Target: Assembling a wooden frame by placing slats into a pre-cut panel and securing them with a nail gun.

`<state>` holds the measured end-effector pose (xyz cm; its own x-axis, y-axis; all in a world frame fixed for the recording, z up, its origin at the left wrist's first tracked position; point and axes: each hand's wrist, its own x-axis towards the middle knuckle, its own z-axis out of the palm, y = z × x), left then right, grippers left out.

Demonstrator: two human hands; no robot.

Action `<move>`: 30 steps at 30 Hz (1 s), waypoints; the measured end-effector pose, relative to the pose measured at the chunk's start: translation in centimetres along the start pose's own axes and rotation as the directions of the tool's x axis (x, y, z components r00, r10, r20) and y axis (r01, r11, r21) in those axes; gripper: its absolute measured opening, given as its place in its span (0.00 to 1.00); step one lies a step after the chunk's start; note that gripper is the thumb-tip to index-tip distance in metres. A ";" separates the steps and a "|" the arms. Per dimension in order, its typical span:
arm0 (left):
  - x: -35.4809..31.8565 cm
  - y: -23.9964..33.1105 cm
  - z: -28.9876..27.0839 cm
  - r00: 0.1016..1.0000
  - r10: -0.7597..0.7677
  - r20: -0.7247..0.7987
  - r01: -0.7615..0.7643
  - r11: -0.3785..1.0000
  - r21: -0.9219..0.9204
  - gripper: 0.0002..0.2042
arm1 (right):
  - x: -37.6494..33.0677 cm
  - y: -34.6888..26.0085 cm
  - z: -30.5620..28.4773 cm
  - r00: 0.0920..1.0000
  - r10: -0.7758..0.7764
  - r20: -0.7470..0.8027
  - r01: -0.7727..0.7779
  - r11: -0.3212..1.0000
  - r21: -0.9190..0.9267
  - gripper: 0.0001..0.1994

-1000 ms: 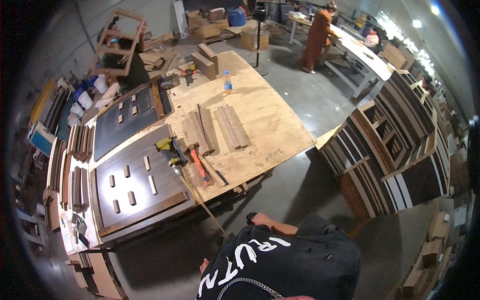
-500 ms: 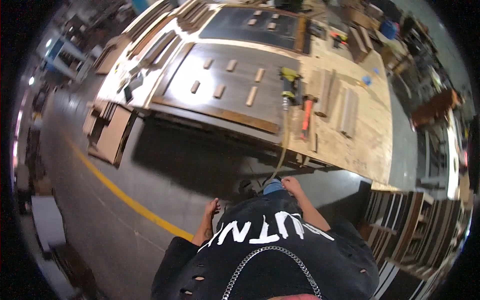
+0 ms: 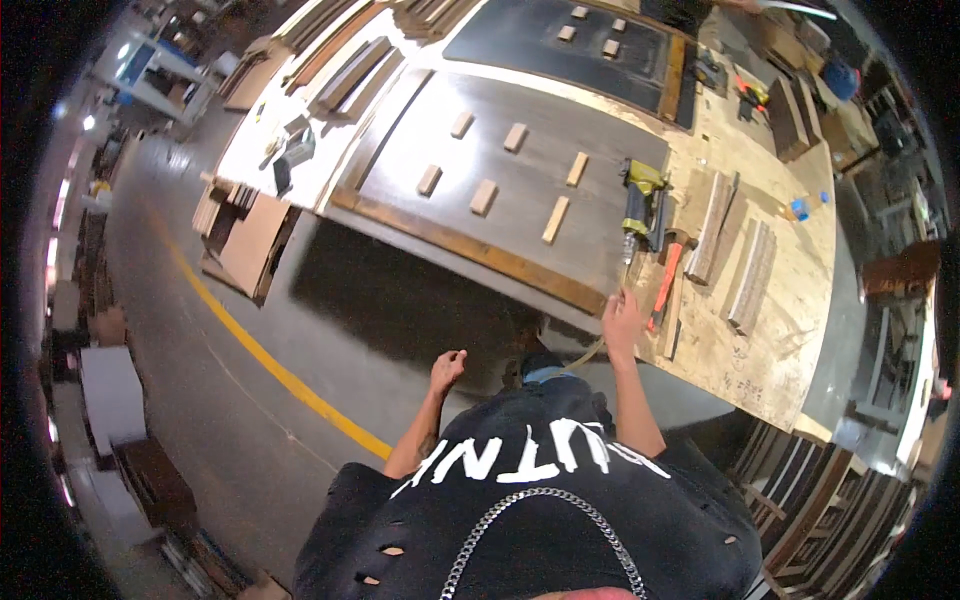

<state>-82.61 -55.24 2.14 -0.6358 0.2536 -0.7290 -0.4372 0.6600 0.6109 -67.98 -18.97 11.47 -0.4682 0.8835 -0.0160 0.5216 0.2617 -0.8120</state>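
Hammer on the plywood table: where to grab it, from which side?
Probably mid-length on the slim orange handle, coming from the near table edge: the hammer lies with its handle pointing there, head at the far end.

The fisheye camera looked steeply down from the wearer's head, close above the black shirt (image 3: 435, 505), facing out past the left hand (image 3: 447, 371) and right hand (image 3: 621, 320) across the workbench (image 3: 798, 300)

White glare washes over the dark panel (image 3: 525, 185); deep shadow pools beneath the desk (image 3: 795, 265); fisheye edges bend into black.
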 end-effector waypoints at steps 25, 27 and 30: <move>13.5 28.8 2.1 0.374 0.842 0.389 -0.679 -0.037 0.733 0.30 | 18.9 6.2 -7.4 0.862 0.002 -0.508 -0.354 0.720 -0.597 0.27; 13.4 28.7 1.9 0.376 0.836 0.400 -0.677 -0.047 0.735 0.30 | 20.3 6.9 -8.1 0.888 0.189 -0.419 -0.435 0.642 -0.632 0.28; 13.0 29.2 2.2 0.390 0.827 0.405 -0.685 -0.033 0.728 0.31 | 20.3 7.7 -8.3 0.885 0.312 -0.346 -0.465 0.635 -0.616 0.28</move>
<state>-102.27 -31.08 9.82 -0.3522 0.9310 0.0956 0.9129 0.3192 0.2544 -67.59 4.24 9.75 -0.0046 0.9978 -0.0658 0.9888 -0.0052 -0.1491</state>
